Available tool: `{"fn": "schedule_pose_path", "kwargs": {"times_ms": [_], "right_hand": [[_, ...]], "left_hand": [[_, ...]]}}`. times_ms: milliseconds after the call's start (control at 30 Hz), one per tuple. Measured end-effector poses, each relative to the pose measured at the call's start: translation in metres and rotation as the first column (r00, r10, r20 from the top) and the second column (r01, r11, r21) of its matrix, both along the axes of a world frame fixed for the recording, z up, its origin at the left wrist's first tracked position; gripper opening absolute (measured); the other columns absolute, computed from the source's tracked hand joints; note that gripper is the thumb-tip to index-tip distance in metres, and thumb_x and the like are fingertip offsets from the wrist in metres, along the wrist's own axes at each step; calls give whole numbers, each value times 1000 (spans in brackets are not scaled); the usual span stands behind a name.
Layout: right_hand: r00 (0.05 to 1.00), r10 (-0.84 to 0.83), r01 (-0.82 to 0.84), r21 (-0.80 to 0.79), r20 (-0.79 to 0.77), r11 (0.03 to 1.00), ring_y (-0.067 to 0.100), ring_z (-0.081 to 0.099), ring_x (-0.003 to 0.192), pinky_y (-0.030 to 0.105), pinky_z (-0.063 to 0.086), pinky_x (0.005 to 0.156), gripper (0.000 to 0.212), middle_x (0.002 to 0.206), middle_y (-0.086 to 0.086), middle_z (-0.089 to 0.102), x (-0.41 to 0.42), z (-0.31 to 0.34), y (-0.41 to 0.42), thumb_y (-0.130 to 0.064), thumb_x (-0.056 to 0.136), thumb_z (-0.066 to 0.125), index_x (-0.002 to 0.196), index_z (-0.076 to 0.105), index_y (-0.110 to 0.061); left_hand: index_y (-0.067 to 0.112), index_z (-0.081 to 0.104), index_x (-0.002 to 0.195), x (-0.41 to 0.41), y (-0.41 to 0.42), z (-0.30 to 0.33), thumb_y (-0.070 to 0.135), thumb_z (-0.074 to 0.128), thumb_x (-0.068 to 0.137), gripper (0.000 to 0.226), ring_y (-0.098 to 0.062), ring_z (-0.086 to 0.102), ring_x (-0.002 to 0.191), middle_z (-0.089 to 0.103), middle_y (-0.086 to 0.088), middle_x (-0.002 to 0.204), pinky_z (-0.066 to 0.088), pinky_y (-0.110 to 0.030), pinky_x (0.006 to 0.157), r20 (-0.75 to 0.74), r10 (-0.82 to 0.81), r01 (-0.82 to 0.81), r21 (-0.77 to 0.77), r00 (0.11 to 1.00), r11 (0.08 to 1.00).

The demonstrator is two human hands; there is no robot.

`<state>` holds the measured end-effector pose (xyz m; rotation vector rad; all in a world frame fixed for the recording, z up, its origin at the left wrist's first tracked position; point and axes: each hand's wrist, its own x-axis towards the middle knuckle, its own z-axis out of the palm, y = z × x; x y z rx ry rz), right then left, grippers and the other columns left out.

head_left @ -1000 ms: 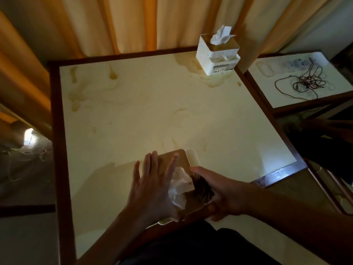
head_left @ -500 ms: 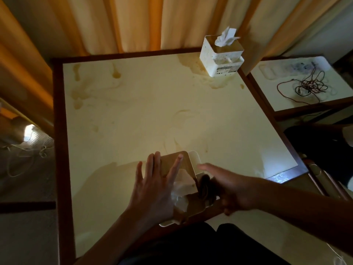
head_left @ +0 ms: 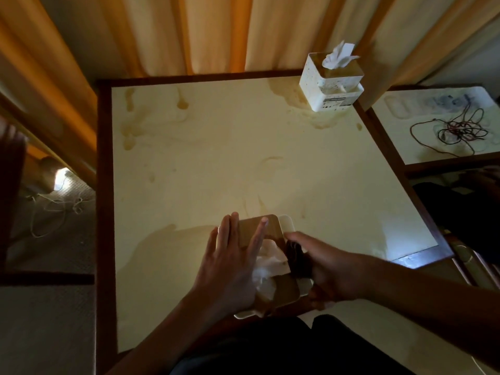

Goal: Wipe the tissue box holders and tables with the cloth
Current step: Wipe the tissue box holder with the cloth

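Note:
A tissue box holder (head_left: 272,230) with a tan lid stands at the near edge of the cream table (head_left: 216,158), white tissue sticking out of its top. My left hand (head_left: 232,263) lies flat on the lid, fingers straight. My right hand (head_left: 327,269) grips a dark cloth (head_left: 296,258) against the holder's right side. A second holder (head_left: 328,82), white and speckled with a tissue on top, stands at the far right corner of the table.
Brown stains mark the table top near the far edge and middle. A second table (head_left: 422,142) at the right carries a tangle of wire (head_left: 457,129). Orange curtains hang behind. A cord lies on the floor at the left.
My right hand with the cloth has slid a little along the holder's right side. My left hand stays flat on the lid. The view has shifted slightly.

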<state>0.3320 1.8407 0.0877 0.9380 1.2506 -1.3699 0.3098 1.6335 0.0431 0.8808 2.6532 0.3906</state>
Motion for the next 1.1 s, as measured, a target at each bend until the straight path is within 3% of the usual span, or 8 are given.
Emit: {"fn": "schedule_pose_path", "kwargs": {"times_ms": [133, 300, 400, 433, 500, 600, 900, 1100], "right_hand": [[999, -40, 40, 106, 1, 994, 22, 64, 68, 26, 48, 50, 61, 96, 6, 65, 18, -14, -17, -72, 82, 56, 108, 66, -17], [924, -366, 375, 70, -111, 924, 22, 54, 51, 33, 49, 51, 24, 80, 14, 61, 36, 5, -1, -17, 88, 63, 104, 68, 0], [866, -187, 331, 252, -463, 909, 22, 62, 55, 33, 53, 54, 18, 69, 7, 68, 39, 21, 10, -2, 89, 57, 101, 69, 2], [756, 113, 220, 413, -645, 884, 18, 68, 64, 32, 54, 58, 22, 76, -2, 72, 41, 23, 14, 0, 88, 58, 106, 70, -1], [202, 765, 135, 791, -611, 596, 11, 71, 79, 31, 59, 63, 35, 106, -12, 73, 45, 16, 18, -12, 86, 63, 121, 67, -9], [-182, 961, 72, 972, -208, 224, 18, 67, 64, 32, 53, 43, 49, 137, 4, 63, 59, -28, 26, -36, 83, 61, 126, 65, -13], [-402, 900, -267, 919, 168, -290, 31, 66, 79, 31, 31, 54, 19, 121, 7, 59, 2, -25, 10, -16, 90, 54, 107, 63, -10], [-292, 956, -590, 792, -27, -158, 14, 53, 65, 27, 39, 59, 12, 80, -3, 55, -7, -20, 1, -8, 83, 59, 79, 56, -19]], "left_hand": [[31, -54, 129, 1, 0, 2, 81, 64, 57, 147, -42, -19, 146, -25, -28, 155, -2, -50, 121, 14, -30, 31, -99, 999, 995], [33, -49, 134, -2, -3, -2, 90, 65, 41, 158, -41, -22, 145, -28, -29, 152, -2, -50, 120, 16, -30, 31, -41, 999, 999], [39, -47, 134, -13, -5, 3, 89, 68, 43, 155, -36, -27, 144, -30, -23, 155, -7, -48, 118, 47, -77, 78, -31, 996, 996], [43, -48, 132, -19, -5, 4, 87, 70, 43, 154, -35, -28, 144, -31, -20, 156, -7, -46, 115, 74, -96, 97, -13, 993, 995], [47, -48, 129, -33, -5, 7, 82, 74, 45, 153, -32, -28, 145, -31, -14, 157, -6, -41, 111, 102, -136, 135, 20, 985, 991], [47, -40, 137, -49, -6, 9, 76, 78, 45, 152, -26, -27, 146, -29, -10, 159, 2, -36, 113, 97, -168, 165, 38, 981, 986], [50, -34, 140, -60, -5, 8, 76, 79, 45, 150, -22, -30, 145, -25, -6, 160, 4, -38, 113, 94, -221, 220, 16, 971, 975], [45, -38, 139, -59, -6, 2, 89, 67, 41, 150, -24, -26, 146, -21, -8, 161, -4, -46, 120, -12, -196, 196, -50, 980, 979]]}}
